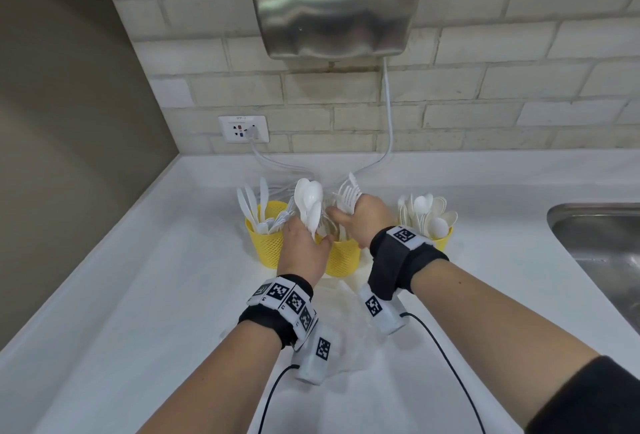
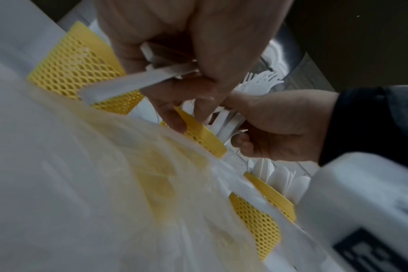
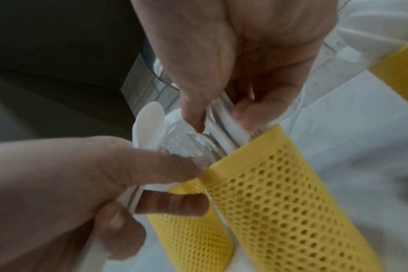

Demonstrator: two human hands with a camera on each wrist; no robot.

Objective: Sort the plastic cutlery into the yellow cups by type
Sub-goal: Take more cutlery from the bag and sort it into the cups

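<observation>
A white countertop (image 1: 145, 295) runs under a brick-tile wall, with a steel hand dryer (image 1: 332, 4) at twelve o'clock, a steel sink (image 1: 602, 246) at three o'clock and a wall socket (image 1: 243, 129) toward eleven. Three yellow perforated cups stand in a row near the middle of the head view: the left cup (image 1: 265, 243) at about ten o'clock from the hands holds knives (image 1: 251, 205), the middle cup (image 1: 343, 259) sits directly beneath both hands, and the right cup (image 1: 443, 239) at two o'clock is packed with spoons (image 1: 427, 212). A crumpled clear plastic bag (image 1: 346, 340) lies at six o'clock between the forearms. The left hand (image 1: 304, 250) is curled round the handles of a bunch of spoons (image 1: 310, 201), bowls up; the right hand (image 1: 369, 222) is clenched on a bundle of forks (image 1: 348, 191), tines up, their handles reaching down into the middle cup in the right wrist view. The two hands nearly touch above that cup. The step in hand looks like separating spoons from forks at the middle cup, with sorting well along. Next, the forks probably need lowering and releasing into the middle cup, while the spoons must travel past the right hand to the two o'clock cup; that cup is already crowded, so the handles should go in steeply to avoid tipping it or spilling.
</observation>
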